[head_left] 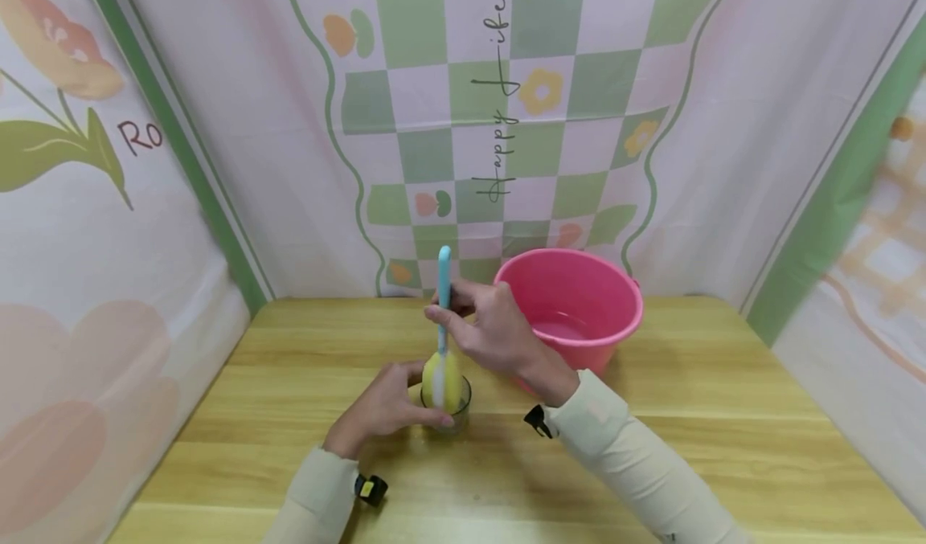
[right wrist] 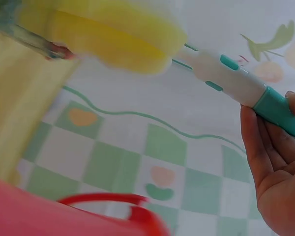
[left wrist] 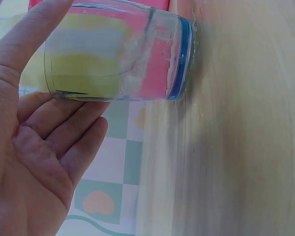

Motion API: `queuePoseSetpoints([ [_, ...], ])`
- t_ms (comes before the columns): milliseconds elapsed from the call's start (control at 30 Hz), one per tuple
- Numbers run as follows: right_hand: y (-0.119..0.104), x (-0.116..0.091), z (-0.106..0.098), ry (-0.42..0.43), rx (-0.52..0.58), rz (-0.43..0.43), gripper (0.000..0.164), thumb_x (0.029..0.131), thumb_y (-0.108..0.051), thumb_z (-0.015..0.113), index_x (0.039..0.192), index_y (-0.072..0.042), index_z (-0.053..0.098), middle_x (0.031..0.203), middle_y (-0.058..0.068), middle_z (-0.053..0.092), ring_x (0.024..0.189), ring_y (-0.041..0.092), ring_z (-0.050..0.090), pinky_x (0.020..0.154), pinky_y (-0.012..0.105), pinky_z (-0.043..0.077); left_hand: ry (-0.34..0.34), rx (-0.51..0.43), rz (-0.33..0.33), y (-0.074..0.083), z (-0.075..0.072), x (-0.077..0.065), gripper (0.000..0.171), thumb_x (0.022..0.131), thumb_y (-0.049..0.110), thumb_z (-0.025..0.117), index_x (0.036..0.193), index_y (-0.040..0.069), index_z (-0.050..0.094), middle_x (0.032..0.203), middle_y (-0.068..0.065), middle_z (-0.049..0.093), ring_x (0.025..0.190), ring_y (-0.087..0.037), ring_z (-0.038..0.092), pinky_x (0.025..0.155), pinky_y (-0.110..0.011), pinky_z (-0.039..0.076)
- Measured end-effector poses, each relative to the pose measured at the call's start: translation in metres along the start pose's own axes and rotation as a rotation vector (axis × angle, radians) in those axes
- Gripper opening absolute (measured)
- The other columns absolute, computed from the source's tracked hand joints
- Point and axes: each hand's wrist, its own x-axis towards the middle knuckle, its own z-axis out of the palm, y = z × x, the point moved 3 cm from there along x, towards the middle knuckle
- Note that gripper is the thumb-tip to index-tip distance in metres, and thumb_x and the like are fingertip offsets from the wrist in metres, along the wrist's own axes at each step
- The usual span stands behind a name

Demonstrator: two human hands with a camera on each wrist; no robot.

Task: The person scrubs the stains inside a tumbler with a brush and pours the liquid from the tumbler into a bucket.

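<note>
A clear drinking glass point(head_left: 457, 426) stands upright on the wooden table, its base bluish at the edge in the left wrist view. My left hand point(head_left: 385, 403) holds it from the left, thumb on the near side of the rim and fingers around the far side. A sponge bottle brush point(head_left: 444, 275) with a turquoise and white handle points down into the glass. Its yellow sponge head point(head_left: 452, 375) is partly inside, with the upper part above the rim. Over the glass, my right hand point(head_left: 499, 331) pinches the brush handle between thumb and fingers.
A pink bucket point(head_left: 611, 337) stands on the table just right of and behind my right hand, with a red handle point(right wrist: 108, 197) in the right wrist view. The wooden table point(head_left: 694, 439) backs onto a printed checkered cloth point(head_left: 477, 86). Further cloth hangs at both sides.
</note>
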Motion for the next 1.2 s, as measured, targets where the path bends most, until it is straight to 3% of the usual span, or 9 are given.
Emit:
queuePoseSetpoints([
  [167,-0.013,0.007,-0.012,0.031,0.001,-0.038,0.007,0.097,-0.009,0.077,0.1,-0.004,0.073,0.087,0.004,0.08,0.079,0.013,0.079,0.07,0.027,0.066,0.007,0.014,-0.003,0.0,0.0,-0.001,0.048,0.078,0.041,0.094,0.119,0.027,0.073,0.111,0.019,0.077,0.121,-0.012,0.07,0.122,-0.052,0.047],
  [367,-0.006,0.004,-0.006,0.015,0.009,-0.042,0.008,0.096,-0.008,0.077,0.098,-0.003,0.071,0.086,0.006,0.08,0.078,0.015,0.079,0.07,0.025,0.066,0.004,0.011,-0.007,0.001,0.0,0.0,0.048,0.079,0.039,0.094,0.12,0.024,0.073,0.113,0.015,0.078,0.125,-0.016,0.07,0.123,-0.053,0.045],
  [633,0.014,-0.011,0.012,-0.024,0.017,0.016,0.007,0.099,-0.009,0.074,0.098,-0.003,0.072,0.086,0.007,0.079,0.078,0.017,0.079,0.064,0.026,0.064,0.0,-0.006,-0.018,0.001,0.001,-0.001,0.072,0.079,0.036,0.094,0.141,0.017,0.065,0.129,0.006,0.075,0.141,-0.025,0.06,0.125,-0.053,0.042],
  [867,0.002,0.0,-0.002,0.0,-0.014,-0.031,0.007,0.097,-0.007,0.076,0.098,-0.002,0.072,0.087,0.007,0.08,0.079,0.014,0.079,0.07,0.025,0.066,0.002,-0.004,-0.006,0.001,0.001,-0.001,0.056,0.079,0.036,0.094,0.128,0.026,0.071,0.122,0.013,0.077,0.137,-0.02,0.063,0.125,-0.053,0.042],
  [1033,-0.011,0.008,-0.013,0.014,-0.035,-0.054,0.008,0.096,-0.006,0.077,0.098,0.0,0.072,0.089,0.009,0.081,0.081,0.02,0.081,0.073,0.027,0.067,-0.003,0.003,-0.003,0.002,0.0,-0.001,0.061,0.079,0.038,0.094,0.133,0.024,0.069,0.132,0.01,0.074,0.138,-0.018,0.062,0.126,-0.052,0.041],
  [1200,-0.006,0.006,-0.012,0.007,-0.06,-0.064,0.008,0.095,-0.004,0.077,0.095,-0.001,0.071,0.084,0.008,0.079,0.076,0.018,0.08,0.068,0.024,0.065,-0.004,0.007,0.008,0.002,0.001,-0.001,0.061,0.079,0.038,0.094,0.132,0.024,0.07,0.132,0.01,0.075,0.137,-0.017,0.063,0.126,-0.05,0.042],
])
